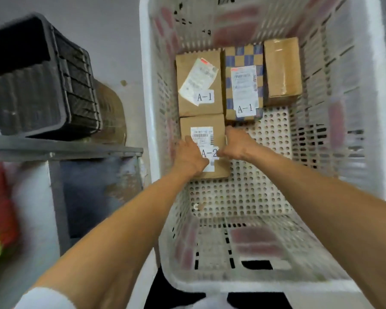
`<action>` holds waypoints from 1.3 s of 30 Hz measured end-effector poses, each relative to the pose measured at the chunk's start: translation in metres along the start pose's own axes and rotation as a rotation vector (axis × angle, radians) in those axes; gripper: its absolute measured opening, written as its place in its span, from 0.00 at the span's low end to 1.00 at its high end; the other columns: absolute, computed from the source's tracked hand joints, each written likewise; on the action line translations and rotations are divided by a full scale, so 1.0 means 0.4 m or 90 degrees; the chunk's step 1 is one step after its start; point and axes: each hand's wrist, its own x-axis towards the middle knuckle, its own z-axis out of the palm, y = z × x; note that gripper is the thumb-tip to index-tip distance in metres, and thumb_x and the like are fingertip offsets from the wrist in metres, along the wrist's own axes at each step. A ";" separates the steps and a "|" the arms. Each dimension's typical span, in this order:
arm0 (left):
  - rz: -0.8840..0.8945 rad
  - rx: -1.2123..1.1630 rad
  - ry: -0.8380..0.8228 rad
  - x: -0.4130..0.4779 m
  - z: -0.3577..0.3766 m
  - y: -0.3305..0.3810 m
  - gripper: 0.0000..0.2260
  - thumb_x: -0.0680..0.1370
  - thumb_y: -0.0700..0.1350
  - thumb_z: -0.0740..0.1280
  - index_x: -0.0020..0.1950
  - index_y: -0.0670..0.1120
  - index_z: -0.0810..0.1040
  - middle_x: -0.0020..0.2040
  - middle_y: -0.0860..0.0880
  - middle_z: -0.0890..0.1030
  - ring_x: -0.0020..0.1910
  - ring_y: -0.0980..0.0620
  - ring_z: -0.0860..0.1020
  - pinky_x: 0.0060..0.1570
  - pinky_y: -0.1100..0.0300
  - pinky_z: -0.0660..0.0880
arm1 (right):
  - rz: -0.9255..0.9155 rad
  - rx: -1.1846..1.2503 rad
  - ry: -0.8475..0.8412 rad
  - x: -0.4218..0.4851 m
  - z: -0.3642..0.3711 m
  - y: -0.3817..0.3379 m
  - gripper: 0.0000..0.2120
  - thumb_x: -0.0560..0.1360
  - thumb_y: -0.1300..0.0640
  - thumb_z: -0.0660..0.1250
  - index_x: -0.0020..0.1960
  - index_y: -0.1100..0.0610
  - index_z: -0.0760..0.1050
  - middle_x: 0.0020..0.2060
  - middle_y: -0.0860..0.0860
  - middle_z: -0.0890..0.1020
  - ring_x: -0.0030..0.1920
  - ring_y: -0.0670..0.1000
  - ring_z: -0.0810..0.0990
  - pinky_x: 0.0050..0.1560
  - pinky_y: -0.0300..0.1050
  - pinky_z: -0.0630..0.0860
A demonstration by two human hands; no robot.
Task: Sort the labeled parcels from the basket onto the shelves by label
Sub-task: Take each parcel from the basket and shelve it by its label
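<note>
Both forearms run forward and down over the near rim of the basket [265, 284], nearly straight and converging, because the parcels lie deep on its perforated floor against the far-left side.

The left hand [191, 158] sits on the near-left part of the A-2 parcel [202, 122], back up, with its fingers bent over the left edge. The right hand [236, 144] comes in from the other side, wrist turned inward, with its fingers curled round the right edge and the thumb near the label. So both hands are clamped on this one parcel, one on each side. This looks like a two-handed grip meant to lift it flat, with the label facing up and readable. The parcel rests on the basket floor and is not yet raised.

Just beyond it, touching its far edge, lies the brown A-1 parcel [198, 85]. The checked A-1 parcel [243, 85] lies beside that, and a taped box [282, 70] shows no label from here. All three lie flat, so the labels that show can be read from above.

Outside the basket, to the left, a grey shelf [65, 150] carries a black crate [31, 85]. I cannot tell which shelf takes A-2.
</note>
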 end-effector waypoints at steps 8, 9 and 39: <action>-0.100 -0.057 0.128 0.069 0.136 0.028 0.58 0.66 0.62 0.74 0.76 0.34 0.41 0.72 0.40 0.55 0.72 0.42 0.54 0.71 0.53 0.58 | 0.044 0.181 0.044 0.115 0.148 0.090 0.39 0.69 0.56 0.76 0.71 0.62 0.57 0.63 0.59 0.75 0.61 0.60 0.75 0.54 0.47 0.72; -0.104 -0.062 0.145 0.071 0.143 0.028 0.57 0.64 0.60 0.76 0.76 0.35 0.44 0.70 0.40 0.56 0.70 0.42 0.56 0.69 0.53 0.61 | 0.050 0.180 0.064 0.114 0.159 0.102 0.37 0.69 0.57 0.76 0.70 0.61 0.58 0.62 0.59 0.75 0.60 0.60 0.76 0.55 0.48 0.73; 0.034 -0.617 -0.118 0.017 0.303 -0.006 0.55 0.58 0.36 0.79 0.78 0.55 0.53 0.66 0.52 0.76 0.65 0.52 0.74 0.66 0.49 0.72 | 0.016 0.568 -0.008 -0.002 0.186 0.353 0.61 0.60 0.76 0.76 0.79 0.48 0.45 0.65 0.51 0.76 0.62 0.50 0.77 0.61 0.54 0.77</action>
